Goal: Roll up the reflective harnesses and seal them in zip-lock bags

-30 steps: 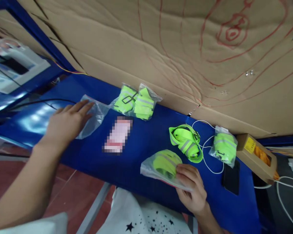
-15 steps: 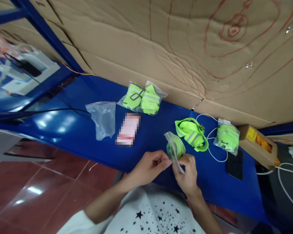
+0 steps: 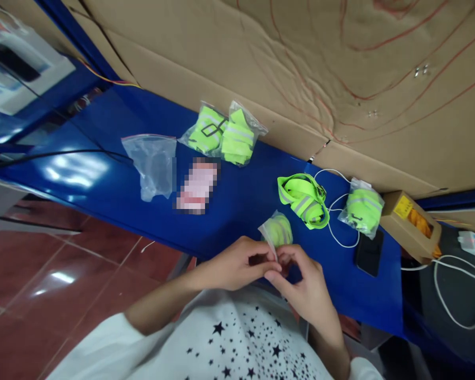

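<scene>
A clear zip bag [image 3: 276, 230] with a folded neon-green reflective strap inside is held between my hands, near the table's front edge. My left hand [image 3: 247, 264] pinches the bag's opening edge from the left. From the right, my right hand [image 3: 301, 277] pinches the same edge, its thumb close to my left fingertips. Just beyond the bag lies a loose neon-green reflective strap [image 3: 304, 199], coiled and unbagged. To the left, an unfilled clear zip bag [image 3: 154, 163] lies flat beside a pixelated pinkish rectangle [image 3: 198, 184].
Two bagged green straps [image 3: 206, 129] lean at the back by the cardboard wall [image 3: 206, 68]. On the right are another bagged strap [image 3: 363, 208], a black phone [image 3: 369, 253], a white cable [image 3: 340, 241] and a brown box [image 3: 411, 224]. A black cable [image 3: 63, 153] crosses the blue table's left side.
My right hand has shifted from the bag's side to its opening edge, meeting my left hand. The bag has turned, and the camera view has tilted slightly.
</scene>
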`<action>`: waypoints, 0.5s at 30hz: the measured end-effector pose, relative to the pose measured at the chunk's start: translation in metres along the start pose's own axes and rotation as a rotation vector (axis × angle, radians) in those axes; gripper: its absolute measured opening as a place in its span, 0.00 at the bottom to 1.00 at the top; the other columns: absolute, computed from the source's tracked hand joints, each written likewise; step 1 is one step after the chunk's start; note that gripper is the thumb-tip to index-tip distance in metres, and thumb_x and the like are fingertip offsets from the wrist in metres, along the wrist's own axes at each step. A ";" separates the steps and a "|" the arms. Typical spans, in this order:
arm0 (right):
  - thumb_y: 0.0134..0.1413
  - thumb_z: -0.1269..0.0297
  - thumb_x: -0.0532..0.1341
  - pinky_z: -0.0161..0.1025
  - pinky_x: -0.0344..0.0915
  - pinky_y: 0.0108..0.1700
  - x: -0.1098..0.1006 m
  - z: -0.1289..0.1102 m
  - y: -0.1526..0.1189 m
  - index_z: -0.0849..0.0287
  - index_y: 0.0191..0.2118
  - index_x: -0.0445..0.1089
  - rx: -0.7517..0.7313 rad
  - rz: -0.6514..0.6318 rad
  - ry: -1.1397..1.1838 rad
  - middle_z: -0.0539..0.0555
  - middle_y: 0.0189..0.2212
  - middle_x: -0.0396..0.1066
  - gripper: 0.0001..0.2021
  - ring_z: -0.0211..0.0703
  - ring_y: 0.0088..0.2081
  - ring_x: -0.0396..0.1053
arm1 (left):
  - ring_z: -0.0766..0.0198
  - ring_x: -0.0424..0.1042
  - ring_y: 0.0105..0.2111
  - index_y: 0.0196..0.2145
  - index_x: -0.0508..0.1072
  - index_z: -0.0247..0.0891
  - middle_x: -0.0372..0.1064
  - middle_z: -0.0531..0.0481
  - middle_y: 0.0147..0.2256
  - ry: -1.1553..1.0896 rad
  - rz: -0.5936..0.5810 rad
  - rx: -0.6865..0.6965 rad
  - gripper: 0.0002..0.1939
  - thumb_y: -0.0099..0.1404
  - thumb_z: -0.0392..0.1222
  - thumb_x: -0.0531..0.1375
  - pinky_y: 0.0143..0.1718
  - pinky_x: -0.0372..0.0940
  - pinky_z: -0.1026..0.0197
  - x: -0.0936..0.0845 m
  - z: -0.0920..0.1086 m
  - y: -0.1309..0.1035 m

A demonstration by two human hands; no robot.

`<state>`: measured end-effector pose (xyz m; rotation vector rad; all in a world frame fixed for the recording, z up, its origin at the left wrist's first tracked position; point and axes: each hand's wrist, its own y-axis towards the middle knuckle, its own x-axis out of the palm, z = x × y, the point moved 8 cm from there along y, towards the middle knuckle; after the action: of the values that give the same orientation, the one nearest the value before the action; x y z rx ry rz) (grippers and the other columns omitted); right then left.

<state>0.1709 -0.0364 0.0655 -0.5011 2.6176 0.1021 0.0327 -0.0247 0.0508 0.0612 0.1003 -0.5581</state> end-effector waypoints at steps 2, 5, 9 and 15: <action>0.57 0.59 0.71 0.32 0.73 0.36 0.005 0.004 0.006 0.54 0.43 0.72 0.092 -0.097 0.099 0.47 0.32 0.77 0.11 0.36 0.32 0.76 | 0.69 0.70 0.26 0.33 0.78 0.38 0.77 0.52 0.28 0.045 -0.019 0.014 0.12 0.73 0.45 0.61 0.30 0.59 0.67 0.003 -0.002 0.003; 0.55 0.60 0.73 0.32 0.76 0.38 0.007 0.010 0.010 0.54 0.40 0.74 0.180 -0.178 0.215 0.47 0.32 0.80 0.11 0.37 0.34 0.79 | 0.67 0.75 0.28 0.36 0.80 0.40 0.79 0.52 0.30 0.143 -0.078 0.020 0.09 0.72 0.43 0.62 0.31 0.61 0.67 0.005 -0.008 0.005; 0.61 0.61 0.69 0.30 0.75 0.38 0.005 0.015 0.012 0.55 0.39 0.75 0.196 -0.214 0.185 0.48 0.32 0.81 0.05 0.36 0.34 0.80 | 0.67 0.74 0.25 0.32 0.80 0.41 0.77 0.52 0.26 0.227 -0.155 0.088 0.11 0.72 0.45 0.62 0.28 0.58 0.66 0.005 -0.010 0.008; 0.67 0.64 0.63 0.28 0.66 0.32 -0.008 0.009 0.021 0.54 0.37 0.76 0.106 -0.130 0.007 0.44 0.28 0.76 0.06 0.30 0.28 0.73 | 0.70 0.67 0.23 0.34 0.78 0.38 0.73 0.53 0.24 -0.101 -0.163 -0.056 0.13 0.74 0.46 0.60 0.26 0.58 0.67 -0.001 -0.015 0.016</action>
<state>0.1742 -0.0126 0.0608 -0.6330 2.5732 -0.0798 0.0393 -0.0099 0.0368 -0.0301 0.0224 -0.7193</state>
